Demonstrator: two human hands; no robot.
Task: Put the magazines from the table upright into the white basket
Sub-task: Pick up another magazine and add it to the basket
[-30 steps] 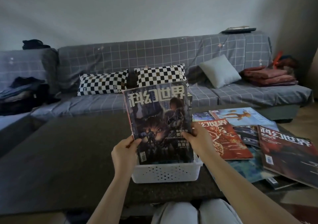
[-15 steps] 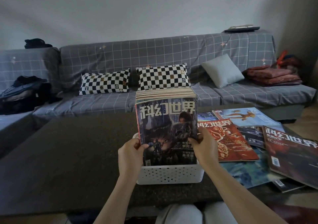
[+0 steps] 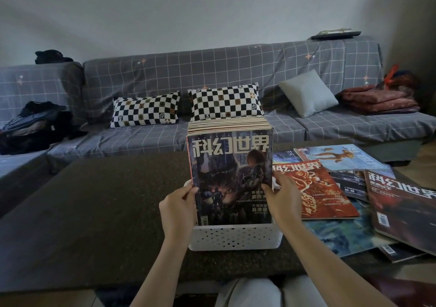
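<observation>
Now the magazine (image 3: 232,179) stands upright in the basket (image 3: 236,237), left hand (image 3: 178,208) and right hand (image 3: 282,199) gripping its side edges

Lower edge of dark-covered upright magazine (image 3: 230,179) hidden behind white perforated plastic basket (image 3: 236,237) wall; red-black magazine (image 3: 405,210) cropped at right edge; small cover print illegible.

The white basket (image 3: 236,237) is packed front to back with upright magazines (image 3: 230,127), leaving no visible slot from above. At three o'clock of it, loose magazines (image 3: 316,188) overlap across the tabletop (image 3: 94,212), crowding that side. From nine o'clock round to seven, the dark tabletop lies bare for approach.
</observation>
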